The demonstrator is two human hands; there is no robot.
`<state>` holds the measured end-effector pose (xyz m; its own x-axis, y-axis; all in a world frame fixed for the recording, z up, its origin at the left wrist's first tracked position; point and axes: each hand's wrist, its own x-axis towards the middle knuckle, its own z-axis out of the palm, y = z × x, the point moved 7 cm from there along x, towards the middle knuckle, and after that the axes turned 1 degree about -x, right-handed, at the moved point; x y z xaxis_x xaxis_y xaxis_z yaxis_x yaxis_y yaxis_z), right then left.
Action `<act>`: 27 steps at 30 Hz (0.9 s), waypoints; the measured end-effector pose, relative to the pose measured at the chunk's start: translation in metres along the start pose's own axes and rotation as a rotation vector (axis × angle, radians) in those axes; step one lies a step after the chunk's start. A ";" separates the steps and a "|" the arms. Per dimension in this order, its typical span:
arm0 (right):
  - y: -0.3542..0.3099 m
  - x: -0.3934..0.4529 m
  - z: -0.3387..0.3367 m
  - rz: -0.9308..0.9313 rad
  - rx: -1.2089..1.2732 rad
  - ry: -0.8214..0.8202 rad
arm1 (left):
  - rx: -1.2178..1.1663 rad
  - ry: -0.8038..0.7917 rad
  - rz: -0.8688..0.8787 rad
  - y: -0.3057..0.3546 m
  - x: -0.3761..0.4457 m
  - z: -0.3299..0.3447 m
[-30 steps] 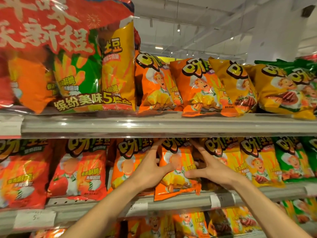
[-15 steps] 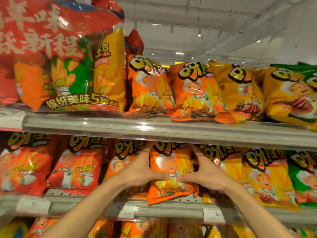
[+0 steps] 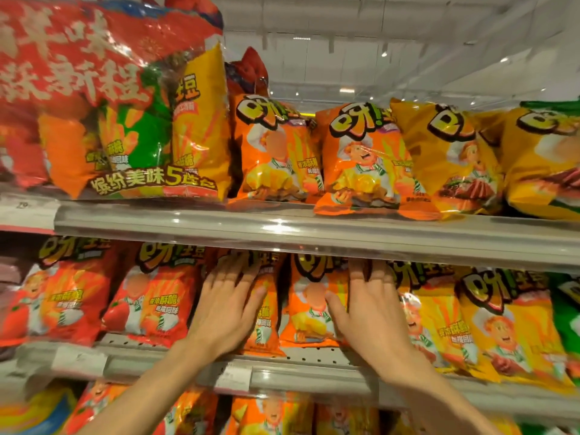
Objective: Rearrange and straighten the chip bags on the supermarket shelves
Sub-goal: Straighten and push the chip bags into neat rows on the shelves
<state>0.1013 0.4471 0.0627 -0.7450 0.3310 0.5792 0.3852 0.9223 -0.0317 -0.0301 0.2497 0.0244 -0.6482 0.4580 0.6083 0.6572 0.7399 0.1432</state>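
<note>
While fluorescent light glares off the plastic rail, a shopper's two arms reach into the middle shelf [image 3: 314,376] of a supermarket snack aisle. Biggest in sight is the red multipack [image 3: 103,98] at the left end of the upper shelf [image 3: 282,229], with single orange and yellow bags ranged along that shelf's front edge to the right. Below, the middle shelf holds a row of chip bags standing upright, red at the left, yellow and green toward the right end. At the centre of that row an orange chip bag [image 3: 309,309] stands a little back from the front edge, flanked by the hands. The left hand [image 3: 224,306] lies flat with fingers spread on the neighbouring orange bag [image 3: 263,321]; the right hand [image 3: 365,306] rests with straight fingers against the bag's right side, thumb on its face. Neither pinches anything. Puffed with air, such bags look light, soft and slick, likely to crumple or slide, so pressing flat on both sides seems the safest hold.
</note>
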 end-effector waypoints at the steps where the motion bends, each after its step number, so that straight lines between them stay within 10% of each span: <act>1: -0.008 0.000 -0.001 -0.014 -0.040 0.064 | 0.019 -0.020 0.022 0.001 -0.002 0.005; 8: -0.054 0.002 0.038 -0.049 -0.132 -0.118 | 0.081 -0.039 0.047 -0.001 0.001 0.018; 27: -0.078 0.001 0.042 -0.046 -0.049 0.037 | 0.076 -0.003 0.129 -0.005 -0.002 0.012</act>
<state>0.0483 0.3842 0.0314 -0.7422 0.2801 0.6088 0.3779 0.9252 0.0350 -0.0370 0.2517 0.0131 -0.5618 0.5531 0.6151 0.7040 0.7102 0.0044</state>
